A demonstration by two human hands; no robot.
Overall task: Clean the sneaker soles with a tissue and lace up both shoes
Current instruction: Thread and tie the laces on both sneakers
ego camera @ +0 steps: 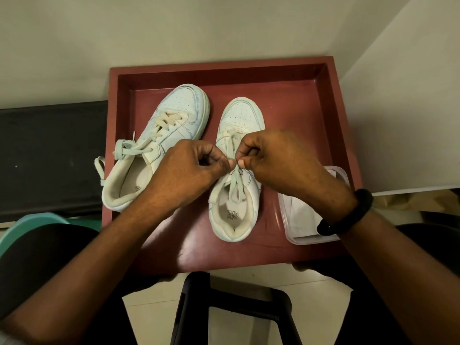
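Two white sneakers stand upright in a red tray (328, 115). The left sneaker (174, 113) points away and to the right, and its laces end in a loose bow (124, 146) at its left side. Over the middle of the right sneaker (240, 115), my left hand (191, 168) and my right hand (276, 160) meet. Each pinches the cream shoelace (235, 185) at the same spot above the tongue. Two lace strands hang from my fingers down into the shoe opening. My hands hide the upper eyelets.
A clear plastic container (293, 227) holding white tissue sits in the tray's right front corner, partly under my right wrist. A black bench (49, 155) lies to the left, a teal object (29, 227) at the lower left, a black stool frame (236, 300) below the tray.
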